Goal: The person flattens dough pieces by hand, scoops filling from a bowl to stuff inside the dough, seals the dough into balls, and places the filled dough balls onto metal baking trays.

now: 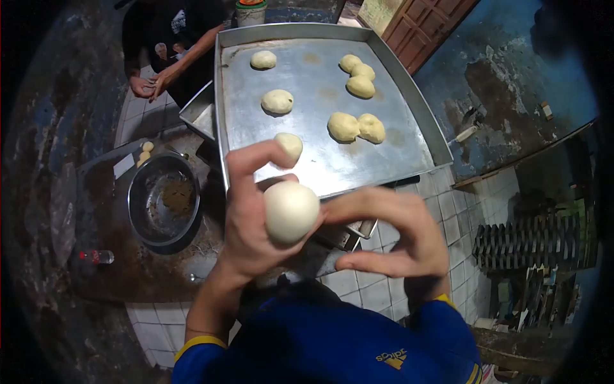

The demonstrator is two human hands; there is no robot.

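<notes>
A smooth pale dough ball (291, 213) rests in my left hand (246, 217), whose fingers curl around it; a smaller piece of dough (289, 146) shows by its raised index finger, over the tray's near part. My right hand (396, 233) is at the ball's right side, fingertips touching near it, thumb apart and nothing seen in its grasp. Beyond both hands lies a metal tray (320, 173) with several dough pieces: single ones (263, 60) (277, 102) on the left, a joined group (360, 86) at the back right and a joined pair (356, 128) below it.
Left of the tray, a metal bowl (164, 227) with brown residue stands on a dark table (102, 281), near small dough balls (146, 153) and a red-labelled bottle (97, 257). Another person (173, 57) stands at the back left. A bucket (251, 14) is behind the tray.
</notes>
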